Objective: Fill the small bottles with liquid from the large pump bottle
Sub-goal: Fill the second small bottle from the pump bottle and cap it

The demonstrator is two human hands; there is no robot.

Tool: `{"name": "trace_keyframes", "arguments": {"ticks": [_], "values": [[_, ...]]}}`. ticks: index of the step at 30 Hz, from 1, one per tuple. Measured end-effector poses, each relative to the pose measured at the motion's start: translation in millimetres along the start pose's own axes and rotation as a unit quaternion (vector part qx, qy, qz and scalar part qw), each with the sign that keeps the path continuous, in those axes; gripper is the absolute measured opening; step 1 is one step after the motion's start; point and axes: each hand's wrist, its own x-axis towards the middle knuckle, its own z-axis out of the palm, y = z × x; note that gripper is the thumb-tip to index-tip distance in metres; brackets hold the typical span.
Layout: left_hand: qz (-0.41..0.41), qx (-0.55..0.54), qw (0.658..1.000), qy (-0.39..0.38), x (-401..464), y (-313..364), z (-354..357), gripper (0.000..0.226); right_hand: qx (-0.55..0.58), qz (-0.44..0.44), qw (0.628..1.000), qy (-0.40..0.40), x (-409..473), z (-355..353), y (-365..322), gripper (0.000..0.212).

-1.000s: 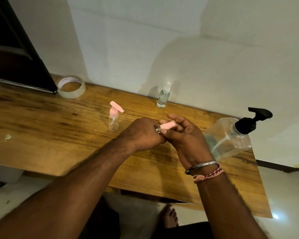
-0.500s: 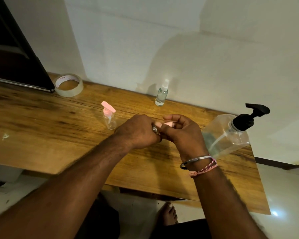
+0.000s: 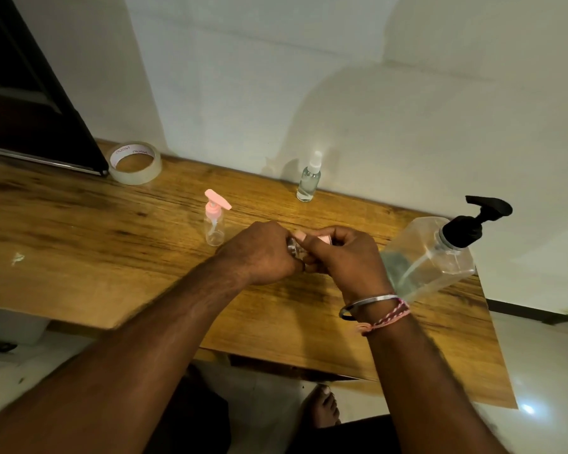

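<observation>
left hand point(image 3: 263, 253) + right hand point(image 3: 345, 257): both pinching small pink-capped metal-collared bottle point(image 3: 323, 240) | large clear black-pump bottle point(image 3: 440, 253): right of grip

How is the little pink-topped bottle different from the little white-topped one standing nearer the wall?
The pink-topped bottle has a pump head with a flat spout; the white-topped bottle has a slim spray cap. The pink-topped bottle looks empty, while the white-topped bottle seems to hold clear liquid. The pink one is squatter and stands nearer the hands; the white one is slimmer, by the wall. Both are clear, upright and untouched.
</observation>
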Motion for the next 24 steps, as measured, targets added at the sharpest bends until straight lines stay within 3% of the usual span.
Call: {"name": "trace_keyframes", "arguments": {"ticks": [3,7,9,12,17,24], "values": [[-0.019,-0.045,0.999,-0.011,-4,-6,-6,0.018,0.125,0.002,0.992,-0.023,1,-9,2,0.025],[-0.032,-0.091,0.995,0.000,-11,-10,-5,0.026,0.126,-0.014,0.992,-0.003,-6,-9,3,0.025],[-0.045,-0.094,0.995,0.005,-12,-15,1,0.031,0.081,-0.029,0.996,0.027,-11,-11,4,0.028],[-0.063,-0.097,0.993,0.037,-17,-19,9,0.035,-0.080,-0.046,0.994,0.051,-21,-19,7,0.030],[-0.067,-0.137,0.984,0.087,-31,-14,21,0.028,-0.312,-0.023,0.949,0.022,-40,-20,25,0.022],[-0.032,-0.206,0.973,0.102,-52,-7,35,0.015,-0.344,-0.010,0.939,0.026,-59,-14,43,0.016]]}}
